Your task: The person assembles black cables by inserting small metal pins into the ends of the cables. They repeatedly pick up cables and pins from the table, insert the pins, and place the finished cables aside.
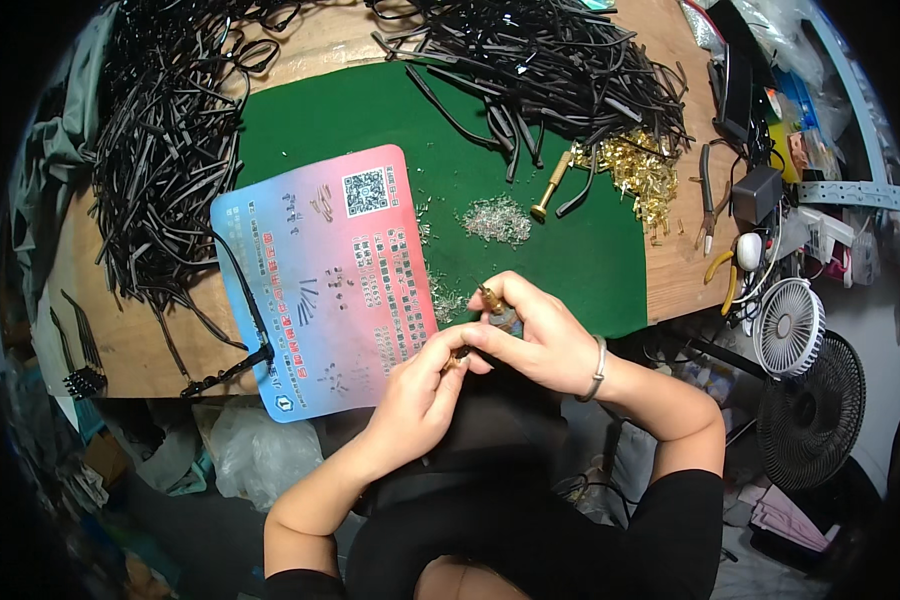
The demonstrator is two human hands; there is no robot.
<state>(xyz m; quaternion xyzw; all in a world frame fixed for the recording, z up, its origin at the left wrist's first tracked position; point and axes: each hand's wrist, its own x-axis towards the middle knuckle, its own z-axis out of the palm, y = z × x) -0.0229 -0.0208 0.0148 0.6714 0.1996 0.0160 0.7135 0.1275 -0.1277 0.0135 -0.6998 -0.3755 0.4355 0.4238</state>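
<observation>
Close to my body, below the front edge of the green mat point(560, 290), both my hands meet. My right hand point(535, 345) is wrapped round a brass-coloured tool point(497, 305) with a thin pointed end; the rest of it is hidden by the fingers. The fingers of my left hand point(425, 390) pinch a small gold-coloured metal piece point(457, 357), mostly covered, so its kind does not show. Just beyond the hands, tiny silver screws point(497, 220) lie heaped on the mat. A brass screwdriver-like tool point(552, 187) rests farther back.
A printed blue and pink sheet point(315, 250) holds small sorted metal parts. Black eyeglass temples point(160, 160) are piled left, more temples point(570, 70) at the back. Gold-coloured metal pieces point(640, 175) lie right. A white fan point(788, 328) and a black fan point(815, 410) stand at right.
</observation>
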